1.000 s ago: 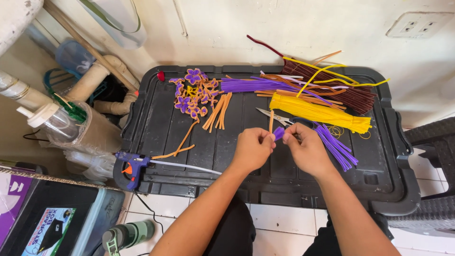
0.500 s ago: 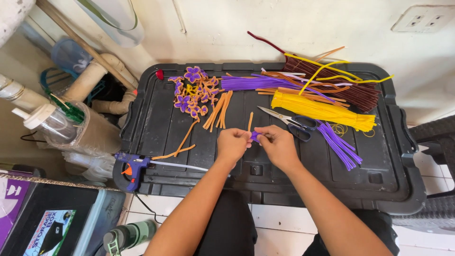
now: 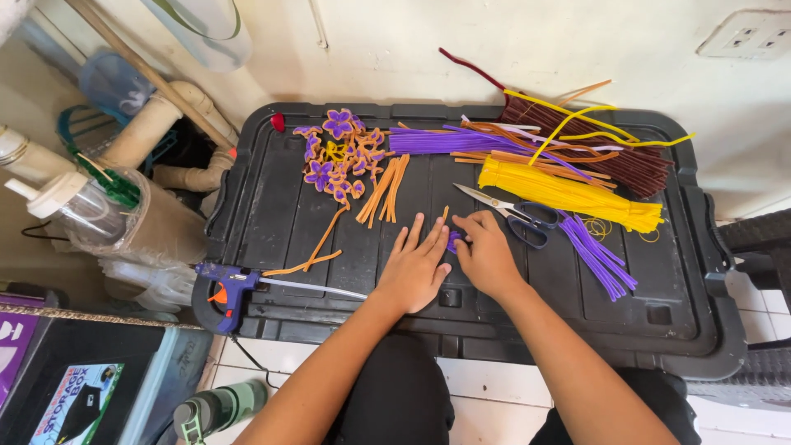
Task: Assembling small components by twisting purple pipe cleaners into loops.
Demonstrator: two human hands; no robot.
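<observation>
My left hand [image 3: 414, 265] lies flat on the black plastic lid [image 3: 280, 206], fingers spread, pressing down beside a small purple pipe-cleaner piece [image 3: 452, 241]. My right hand [image 3: 486, 255] pinches that same piece, with an orange pipe cleaner [image 3: 444, 214] sticking up from between the fingers. Just beyond my right hand lie scissors with dark blue handles [image 3: 515, 213]. Finished purple-and-orange flowers [image 3: 334, 155] sit at the lid's far left.
Bundles of purple [image 3: 437, 141], yellow [image 3: 568, 194] and brown pipe cleaners [image 3: 610, 156] lie along the back. Cut purple lengths [image 3: 597, 255] rest on the right, orange ones [image 3: 386, 189] in the middle. A blue glue gun [image 3: 227, 288] sits at the lid's near left corner.
Both hands have come down from above the lid to its surface. The left hand has opened flat while the right still pinches the purple piece.
</observation>
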